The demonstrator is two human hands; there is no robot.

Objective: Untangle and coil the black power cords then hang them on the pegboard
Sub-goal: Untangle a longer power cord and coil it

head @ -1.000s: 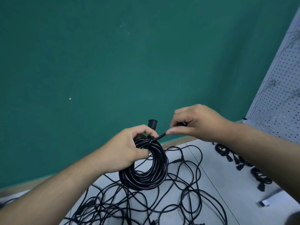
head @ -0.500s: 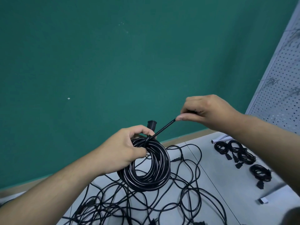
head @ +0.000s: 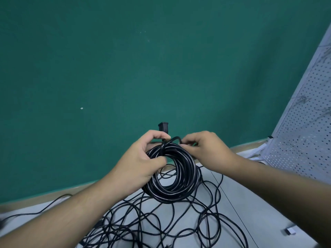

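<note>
My left hand (head: 143,161) grips the left side of a thick coil of black power cord (head: 179,183), held up above the floor. A black plug (head: 163,126) sticks up behind the coil's top. My right hand (head: 206,149) pinches the cord's free end (head: 176,139) where it bends over the top of the coil. Under both hands, a tangle of loose black cords (head: 170,226) is spread on the grey floor (head: 259,212). The white pegboard (head: 304,131) leans at the right edge.
A green wall (head: 125,68) with a wooden baseboard (head: 53,194) fills the background. A small white object (head: 290,236) lies on the floor at the lower right. One thin cord (head: 44,208) trails off to the left.
My right hand has come back down and left from its raised pull, bringing the cord end over the top of the coil. The coil sits higher and more centred in view.
</note>
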